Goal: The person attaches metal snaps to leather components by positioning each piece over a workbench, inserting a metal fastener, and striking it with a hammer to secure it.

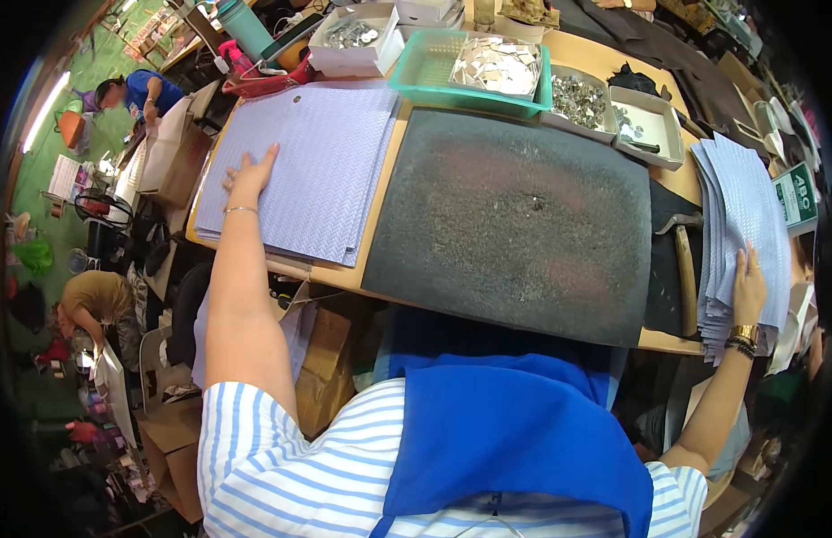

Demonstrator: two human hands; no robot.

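Observation:
My left hand (248,179) lies open with spread fingers on a stack of pale lilac sheets (331,161) with a woven-looking pattern, at the left of the table. A small round metal piece (297,99) sits near that stack's far edge. At the far right, my right hand (749,287) rests on a second, fanned-out stack of similar sheets (739,193), its fingers stretched out along the top. Between the stacks lies a dark, worn work mat (515,224). A hammer (683,269) with a wooden handle is beside the right stack.
Along the table's far side stand a green plastic basket (420,85) with a box of pale pieces, boxes of metal parts (577,97), a white box (663,143) and a red basket (268,85). Two other people, one in blue (156,90), are off to the left.

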